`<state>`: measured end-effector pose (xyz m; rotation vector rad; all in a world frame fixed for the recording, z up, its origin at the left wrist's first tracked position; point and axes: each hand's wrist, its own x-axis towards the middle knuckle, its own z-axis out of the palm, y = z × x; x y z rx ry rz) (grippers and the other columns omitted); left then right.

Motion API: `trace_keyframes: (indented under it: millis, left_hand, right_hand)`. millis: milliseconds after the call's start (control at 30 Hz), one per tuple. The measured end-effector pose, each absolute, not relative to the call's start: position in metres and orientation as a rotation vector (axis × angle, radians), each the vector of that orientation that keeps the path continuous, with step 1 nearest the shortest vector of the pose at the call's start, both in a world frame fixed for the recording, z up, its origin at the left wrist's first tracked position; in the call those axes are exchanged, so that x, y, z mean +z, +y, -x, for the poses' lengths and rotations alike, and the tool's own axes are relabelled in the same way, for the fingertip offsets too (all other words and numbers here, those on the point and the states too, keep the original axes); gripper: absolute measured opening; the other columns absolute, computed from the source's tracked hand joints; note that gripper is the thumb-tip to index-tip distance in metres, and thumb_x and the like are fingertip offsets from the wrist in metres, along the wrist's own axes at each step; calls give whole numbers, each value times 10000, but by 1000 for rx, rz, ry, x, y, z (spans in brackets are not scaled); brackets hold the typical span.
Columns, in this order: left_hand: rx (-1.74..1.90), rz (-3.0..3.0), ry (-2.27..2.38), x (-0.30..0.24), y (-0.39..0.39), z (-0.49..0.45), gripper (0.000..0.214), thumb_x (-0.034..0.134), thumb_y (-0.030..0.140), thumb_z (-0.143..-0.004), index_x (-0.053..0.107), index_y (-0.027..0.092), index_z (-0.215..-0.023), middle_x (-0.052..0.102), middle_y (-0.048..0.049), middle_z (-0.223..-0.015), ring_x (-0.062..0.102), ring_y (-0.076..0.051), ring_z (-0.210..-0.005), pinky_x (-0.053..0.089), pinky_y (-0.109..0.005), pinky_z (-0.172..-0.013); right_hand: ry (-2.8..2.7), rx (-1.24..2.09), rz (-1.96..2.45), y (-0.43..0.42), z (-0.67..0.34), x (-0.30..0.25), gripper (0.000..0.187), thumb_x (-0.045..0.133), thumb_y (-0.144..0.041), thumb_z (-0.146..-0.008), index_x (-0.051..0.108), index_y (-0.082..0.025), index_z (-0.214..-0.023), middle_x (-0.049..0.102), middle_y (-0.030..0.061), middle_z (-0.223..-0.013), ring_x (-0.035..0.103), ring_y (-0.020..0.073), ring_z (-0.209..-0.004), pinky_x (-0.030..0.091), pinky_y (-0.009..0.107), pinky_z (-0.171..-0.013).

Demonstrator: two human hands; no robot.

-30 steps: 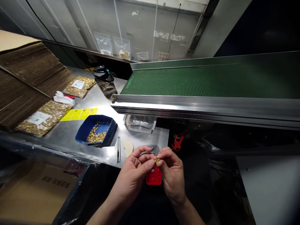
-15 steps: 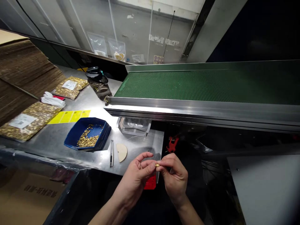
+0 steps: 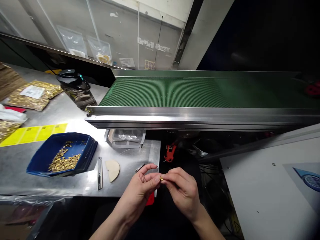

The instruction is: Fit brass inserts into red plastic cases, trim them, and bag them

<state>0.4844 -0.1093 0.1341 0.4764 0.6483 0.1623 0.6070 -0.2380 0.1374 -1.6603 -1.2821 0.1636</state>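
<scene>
As hands (image 3: 137, 196) pinch part (image 3: 161, 179), tray (image 3: 41, 157) holds more

On the desk (image 3: 30, 181) a tray (image 3: 86, 146) of loose pieces (image 3: 62, 162) lies left of a slim tool (image 3: 100, 170) and a half-round piece (image 3: 113, 169), with a label strip (image 3: 32, 133) behind it and a jar (image 3: 76, 88) farther back. The conveyor (image 3: 170, 91) runs behind and to the right, its edge over a box (image 3: 125, 138). Off the desk's near right corner the left hand (image 3: 138, 195) and right hand (image 3: 183, 195) meet on a small part (image 3: 161, 179).

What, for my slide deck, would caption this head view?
Left hand and right hand pinch a small gold part near a blue tray and green conveyor.
</scene>
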Motion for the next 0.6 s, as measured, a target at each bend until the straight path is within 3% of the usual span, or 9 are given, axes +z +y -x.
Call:
trace_keyframes:
  millis: [233, 333, 467, 600]
  left_hand:
    - [124, -558, 577, 132, -110, -487, 561, 940, 266, -725, 584, 170, -1148, 664, 37, -695, 590, -77, -629, 438, -169, -647]
    - [149, -705, 554, 127, -108, -488, 516, 910, 301, -764, 596, 176, -1153, 670, 23, -693, 598, -98, -640, 441, -181, -644]
    - [214, -776, 514, 124, -117, -504, 585, 936, 310, -717, 564, 205, -1156, 735, -22, -769, 653, -151, -702, 502, -223, -702]
    - [240, -709, 446, 145, -141, -534, 703, 978, 305, -635, 542, 238, -1182, 717, 10, -720, 616, -132, -637, 502, -210, -662]
  right_hand:
    - [-1207, 214, 1712, -239, -603, 143, 78, 686, -164, -946, 730, -217, -983, 694, 35, -875, 675, 159, -786, 554, 282, -694]
    - [-1233, 210, 1775, -241, -604, 151, 65, 677, -178, -951, 735, -204, -964, 703, 45, -866, 677, 162, -765, 550, 279, -680]
    - [-1245, 135, 1836, -247, -611, 176, 91, 687, -222, -954, 765, -203, -997, 733, 48, -876, 699, 165, -782, 566, 267, -708]
    - [-1264, -16, 1903, -265, -624, 216, 120, 681, -291, -969, 772, -213, -978, 743, 38, -859, 711, 157, -767, 573, 259, -726]
